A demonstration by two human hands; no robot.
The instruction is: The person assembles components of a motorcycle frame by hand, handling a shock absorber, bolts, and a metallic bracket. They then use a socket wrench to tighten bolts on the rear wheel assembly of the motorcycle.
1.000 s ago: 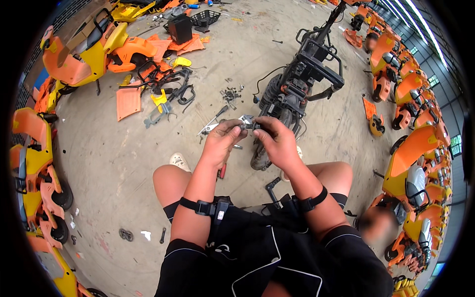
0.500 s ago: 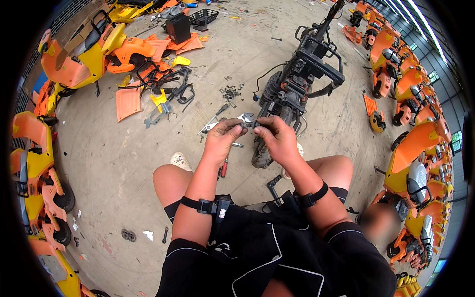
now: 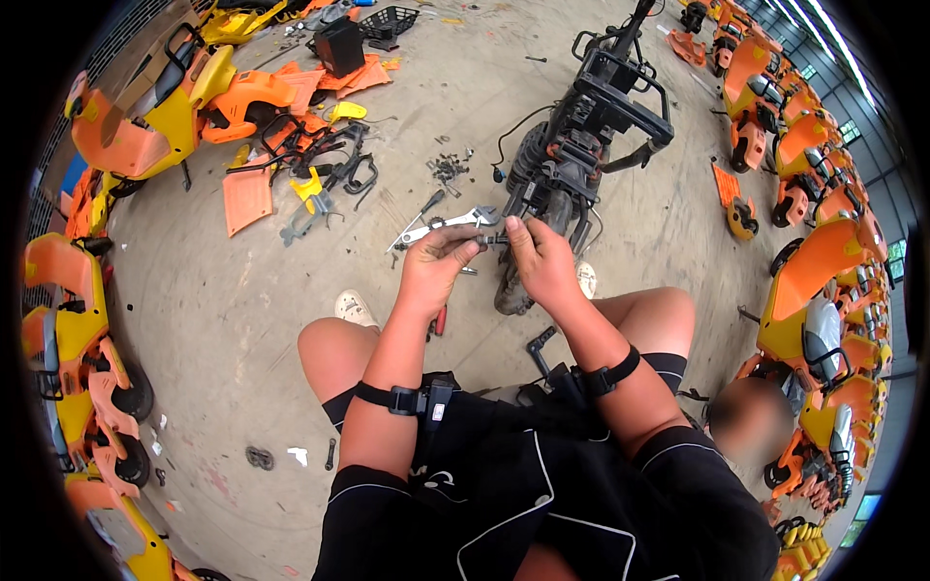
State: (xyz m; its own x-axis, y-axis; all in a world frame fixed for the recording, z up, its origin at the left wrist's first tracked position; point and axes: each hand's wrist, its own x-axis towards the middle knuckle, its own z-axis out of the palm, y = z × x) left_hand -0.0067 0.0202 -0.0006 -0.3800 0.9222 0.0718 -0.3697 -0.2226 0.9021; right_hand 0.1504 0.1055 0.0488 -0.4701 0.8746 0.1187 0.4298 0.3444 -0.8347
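A small dark metal part, bolt-like in shape [image 3: 491,240], spans the gap between my hands; its exact kind is too small to tell. My left hand [image 3: 436,263] pinches one end between thumb and fingers. At the other end my right hand [image 3: 542,263] is closed, its thumb pointing up and its fingertips mostly hidden. Beyond the hands stands a stripped black scooter frame [image 3: 581,145] with its wheel toward me. An adjustable wrench [image 3: 453,225] lies on the floor just past my left hand, beside a screwdriver [image 3: 418,219]. A red-handled tool [image 3: 441,321] lies nearer my legs.
Loose bolts [image 3: 448,169] are scattered left of the frame. Orange panels [image 3: 249,201], a black box [image 3: 341,46] and a black basket [image 3: 389,23] lie farther left. Orange-yellow scooters [image 3: 812,271] line both sides. Another person [image 3: 751,421] is at the right.
My right thumb has lifted and my right hand has turned. The hands are slightly farther apart, with more of the wrench showing beyond them. The dark part stays between them.
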